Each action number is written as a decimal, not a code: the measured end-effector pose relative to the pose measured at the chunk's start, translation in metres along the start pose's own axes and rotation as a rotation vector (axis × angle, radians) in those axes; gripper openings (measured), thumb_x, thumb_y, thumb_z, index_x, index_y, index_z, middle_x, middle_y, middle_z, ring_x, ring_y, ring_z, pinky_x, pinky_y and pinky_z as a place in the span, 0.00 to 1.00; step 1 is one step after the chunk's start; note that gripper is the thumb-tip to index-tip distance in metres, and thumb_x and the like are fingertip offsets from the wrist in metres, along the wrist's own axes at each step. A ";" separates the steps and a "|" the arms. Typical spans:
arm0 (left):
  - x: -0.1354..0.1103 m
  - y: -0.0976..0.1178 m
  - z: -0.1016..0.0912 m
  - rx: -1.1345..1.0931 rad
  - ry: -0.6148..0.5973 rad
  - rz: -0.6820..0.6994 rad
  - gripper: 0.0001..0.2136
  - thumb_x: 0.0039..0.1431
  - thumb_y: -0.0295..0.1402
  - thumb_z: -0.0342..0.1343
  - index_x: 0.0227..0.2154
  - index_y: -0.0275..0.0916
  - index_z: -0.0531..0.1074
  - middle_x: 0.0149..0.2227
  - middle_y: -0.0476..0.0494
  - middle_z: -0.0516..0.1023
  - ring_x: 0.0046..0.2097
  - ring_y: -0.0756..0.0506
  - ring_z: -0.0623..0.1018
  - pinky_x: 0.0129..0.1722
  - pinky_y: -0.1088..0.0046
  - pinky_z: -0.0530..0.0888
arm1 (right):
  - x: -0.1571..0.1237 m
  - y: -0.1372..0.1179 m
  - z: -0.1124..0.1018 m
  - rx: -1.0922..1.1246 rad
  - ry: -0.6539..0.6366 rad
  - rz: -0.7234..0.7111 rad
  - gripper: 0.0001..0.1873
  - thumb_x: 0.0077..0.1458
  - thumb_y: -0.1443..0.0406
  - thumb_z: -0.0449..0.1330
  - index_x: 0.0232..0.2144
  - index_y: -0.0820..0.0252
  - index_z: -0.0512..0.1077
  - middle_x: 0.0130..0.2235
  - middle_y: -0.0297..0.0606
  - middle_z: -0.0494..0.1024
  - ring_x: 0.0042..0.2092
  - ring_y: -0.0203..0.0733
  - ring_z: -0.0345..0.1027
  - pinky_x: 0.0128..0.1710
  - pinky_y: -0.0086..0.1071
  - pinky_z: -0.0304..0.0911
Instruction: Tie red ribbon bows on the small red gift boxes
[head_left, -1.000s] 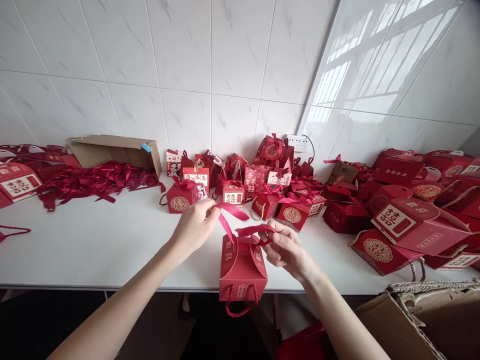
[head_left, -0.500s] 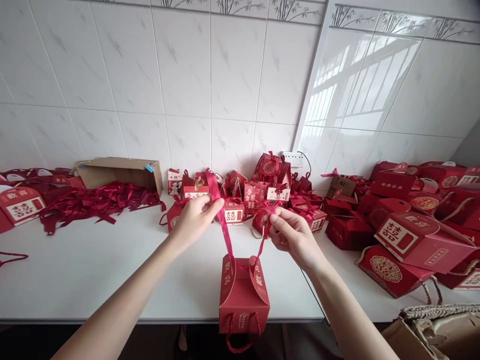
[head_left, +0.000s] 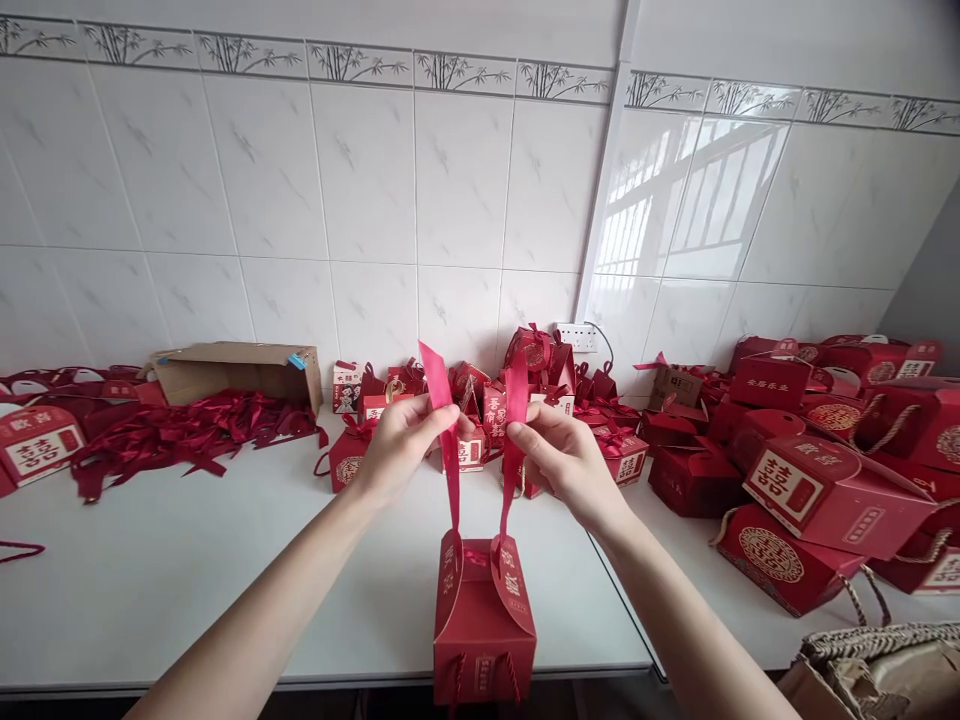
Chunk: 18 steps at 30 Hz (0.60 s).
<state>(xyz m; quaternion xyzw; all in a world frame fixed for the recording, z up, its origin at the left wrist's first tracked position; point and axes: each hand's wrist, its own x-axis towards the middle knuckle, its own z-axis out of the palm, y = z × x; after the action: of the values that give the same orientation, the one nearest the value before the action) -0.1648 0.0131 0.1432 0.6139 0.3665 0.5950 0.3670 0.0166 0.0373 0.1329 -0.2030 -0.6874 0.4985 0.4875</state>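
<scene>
Both hands [head_left: 401, 440] [head_left: 566, 460] pinch ribbon [head_left: 453, 480] above a box [head_left: 484, 625].

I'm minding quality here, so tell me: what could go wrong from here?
The ribbon has no bow yet, so an end might slip from the left hand or right hand and work loose from the box. The box also appears to be at the front edge of the table, so an uneven tug could tip it off.
</scene>
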 end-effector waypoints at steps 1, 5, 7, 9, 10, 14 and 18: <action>0.000 0.000 0.002 -0.023 -0.005 -0.008 0.11 0.53 0.38 0.56 0.25 0.34 0.72 0.27 0.44 0.76 0.28 0.48 0.74 0.29 0.73 0.71 | 0.000 0.001 0.000 -0.014 -0.010 -0.009 0.17 0.52 0.51 0.60 0.28 0.59 0.65 0.21 0.25 0.59 0.16 0.24 0.46 0.13 0.23 0.44; 0.000 0.000 0.007 -0.051 -0.055 -0.010 0.10 0.53 0.37 0.56 0.24 0.35 0.70 0.24 0.46 0.75 0.27 0.49 0.73 0.28 0.72 0.71 | -0.001 0.005 0.000 -0.081 -0.006 -0.044 0.18 0.52 0.51 0.60 0.28 0.60 0.68 0.23 0.27 0.64 0.17 0.25 0.53 0.14 0.24 0.50; -0.001 -0.001 0.010 -0.051 -0.064 -0.003 0.10 0.54 0.37 0.56 0.24 0.36 0.68 0.23 0.48 0.73 0.27 0.49 0.72 0.29 0.72 0.71 | 0.000 0.006 0.000 -0.086 0.014 -0.044 0.18 0.51 0.51 0.60 0.28 0.61 0.69 0.23 0.28 0.65 0.17 0.26 0.54 0.13 0.24 0.51; -0.002 -0.001 0.012 -0.047 -0.072 0.010 0.10 0.54 0.37 0.56 0.25 0.36 0.67 0.22 0.49 0.72 0.26 0.50 0.72 0.30 0.72 0.71 | 0.001 0.006 0.000 -0.064 0.032 -0.041 0.18 0.49 0.51 0.62 0.29 0.61 0.69 0.24 0.29 0.67 0.17 0.26 0.54 0.13 0.23 0.51; -0.002 -0.002 0.013 -0.045 -0.078 0.016 0.10 0.54 0.37 0.57 0.25 0.36 0.67 0.22 0.50 0.71 0.26 0.50 0.71 0.30 0.72 0.71 | 0.001 0.005 0.000 -0.048 0.041 -0.040 0.18 0.48 0.52 0.63 0.29 0.61 0.69 0.24 0.29 0.68 0.17 0.26 0.54 0.12 0.23 0.51; -0.005 -0.004 0.015 -0.101 -0.096 0.028 0.10 0.51 0.37 0.60 0.26 0.36 0.68 0.23 0.50 0.71 0.28 0.50 0.71 0.30 0.73 0.71 | 0.002 0.003 0.002 0.017 0.075 -0.044 0.19 0.43 0.53 0.67 0.27 0.60 0.67 0.24 0.29 0.69 0.17 0.26 0.55 0.11 0.22 0.51; -0.008 -0.008 0.012 -0.193 -0.157 0.002 0.11 0.50 0.36 0.60 0.35 0.36 0.72 0.30 0.45 0.75 0.32 0.49 0.73 0.33 0.71 0.72 | 0.001 0.002 0.001 0.030 0.083 -0.048 0.20 0.43 0.52 0.67 0.25 0.60 0.66 0.23 0.29 0.69 0.15 0.26 0.54 0.10 0.23 0.50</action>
<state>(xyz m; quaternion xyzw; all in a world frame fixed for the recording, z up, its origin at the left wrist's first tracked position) -0.1526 0.0096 0.1316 0.6207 0.2770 0.5781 0.4515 0.0150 0.0387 0.1317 -0.1999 -0.6637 0.4879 0.5305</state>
